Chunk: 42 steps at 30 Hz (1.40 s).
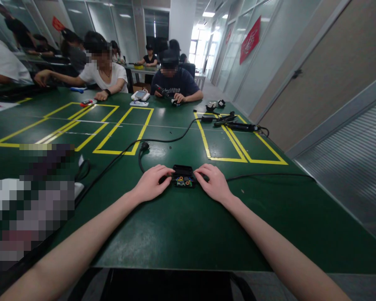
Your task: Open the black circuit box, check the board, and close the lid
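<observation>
A small black plastic case (183, 169) lies on the table in front of me, its two halves folded open. In the nearer half sits a green circuit board (181, 182) with copper-coloured coils and a yellow part. My left hand (155, 180) pinches the left side of the case with thumb and fingertips. On the opposite side, my right hand (211, 180) has its fingertips closed at the right edge of the case. The fingertips partly cover both ends of the case.
A black cable with a plug (144, 146) runs across the green table (188, 234) behind my left hand. Black tools (238, 124) lie at the back right among yellow tape outlines. A co-worker (175, 81) sits opposite; another person's blurred-out area is at the left.
</observation>
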### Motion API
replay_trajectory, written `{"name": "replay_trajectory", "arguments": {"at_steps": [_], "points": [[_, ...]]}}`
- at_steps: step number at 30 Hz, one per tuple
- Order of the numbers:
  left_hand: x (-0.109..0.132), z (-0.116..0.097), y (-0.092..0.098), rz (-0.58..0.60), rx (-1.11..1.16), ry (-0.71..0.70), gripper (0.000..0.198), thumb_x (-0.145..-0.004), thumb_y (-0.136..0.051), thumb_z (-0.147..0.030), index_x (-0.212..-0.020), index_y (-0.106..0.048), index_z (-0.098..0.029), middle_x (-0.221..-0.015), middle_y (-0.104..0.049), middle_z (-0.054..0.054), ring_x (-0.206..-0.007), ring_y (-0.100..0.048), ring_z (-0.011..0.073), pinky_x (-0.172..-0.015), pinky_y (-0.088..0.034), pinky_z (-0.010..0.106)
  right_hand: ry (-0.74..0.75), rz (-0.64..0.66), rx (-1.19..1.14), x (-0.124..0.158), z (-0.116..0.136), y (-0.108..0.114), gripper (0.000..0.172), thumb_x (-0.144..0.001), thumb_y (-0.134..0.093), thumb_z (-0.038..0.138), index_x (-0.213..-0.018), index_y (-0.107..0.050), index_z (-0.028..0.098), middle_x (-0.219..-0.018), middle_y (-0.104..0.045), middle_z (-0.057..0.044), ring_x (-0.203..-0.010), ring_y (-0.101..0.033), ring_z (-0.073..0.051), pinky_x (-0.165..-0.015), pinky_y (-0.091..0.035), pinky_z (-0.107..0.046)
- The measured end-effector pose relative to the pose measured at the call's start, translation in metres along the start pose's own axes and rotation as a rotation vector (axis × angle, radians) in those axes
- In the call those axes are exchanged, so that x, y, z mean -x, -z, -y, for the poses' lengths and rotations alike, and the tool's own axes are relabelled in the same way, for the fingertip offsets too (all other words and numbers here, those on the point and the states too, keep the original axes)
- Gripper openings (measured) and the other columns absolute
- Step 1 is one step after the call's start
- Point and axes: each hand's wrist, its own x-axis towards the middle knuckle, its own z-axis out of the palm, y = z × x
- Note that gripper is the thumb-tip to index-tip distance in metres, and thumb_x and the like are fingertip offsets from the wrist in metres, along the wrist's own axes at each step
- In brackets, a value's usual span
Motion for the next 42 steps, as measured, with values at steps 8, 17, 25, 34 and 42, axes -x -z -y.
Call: {"name": "replay_trajectory", "arguments": {"at_steps": [8,17,25,34,42], "points": [[0.0012,0.0013,-0.007,0.11,-0.134,-0.029,0.059,-0.09,-0.072,-0.051,-0.141,-0.062,-0.024,-0.147,-0.06,0.014,-0.136,-0.053,0.034,-0.115,-0.042,0.056,0.007,0.081,-0.1,0.0018,-0.0031,-0.0094,0.032,-0.103,-0.052,0.03,-0.129,-0.07,0.025,-0.131,-0.071,-0.011,-0.122,-0.061,-0.029,-0.106,-0.046,-0.054],[0.0042,0.0064,-0.0081,0.054,-0.053,-0.106,0.046,-0.092,-0.073,-0.036,-0.134,-0.066,-0.02,-0.15,-0.057,0.017,-0.134,-0.059,0.032,-0.112,-0.05,0.053,-0.161,0.014,-0.598,0.0002,-0.0029,-0.0079,0.043,-0.09,-0.064,0.022,-0.133,-0.065,0.026,-0.122,-0.068,-0.007,-0.088,-0.068,-0.016,-0.076,-0.06,-0.031],[0.0036,0.0033,-0.0042,0.037,0.01,-0.088,0.05,-0.089,-0.075,-0.032,-0.135,-0.06,-0.021,-0.148,-0.059,0.015,-0.133,-0.06,0.0306,-0.112,-0.051,0.051,-0.218,0.021,-0.676,0.0004,-0.0009,-0.0076,0.037,-0.087,-0.067,0.022,-0.124,-0.072,0.022,-0.103,-0.073,-0.005,-0.089,-0.069,-0.018,-0.087,-0.06,-0.035],[0.0037,-0.0018,-0.002,0.041,0.052,-0.041,0.074,-0.088,-0.073,-0.035,-0.154,-0.039,-0.025,-0.145,-0.062,0.012,-0.127,-0.065,0.0296,-0.108,-0.054,0.047,-0.192,0.014,-0.652,0.0007,0.0036,-0.0048,0.031,-0.088,-0.065,0.021,-0.118,-0.074,0.023,-0.111,-0.076,-0.006,-0.096,-0.07,-0.02,-0.084,-0.061,-0.035],[0.0046,0.0009,-0.0033,0.047,0.036,-0.077,0.082,-0.09,-0.072,-0.033,-0.161,-0.032,-0.027,-0.15,-0.058,0.013,-0.133,-0.061,0.0301,-0.112,-0.051,0.049,-0.162,-0.008,-0.603,0.0011,0.0047,-0.0046,0.03,-0.09,-0.063,0.022,-0.118,-0.074,0.024,-0.113,-0.075,-0.007,-0.095,-0.071,-0.02,-0.083,-0.062,-0.036]]}}
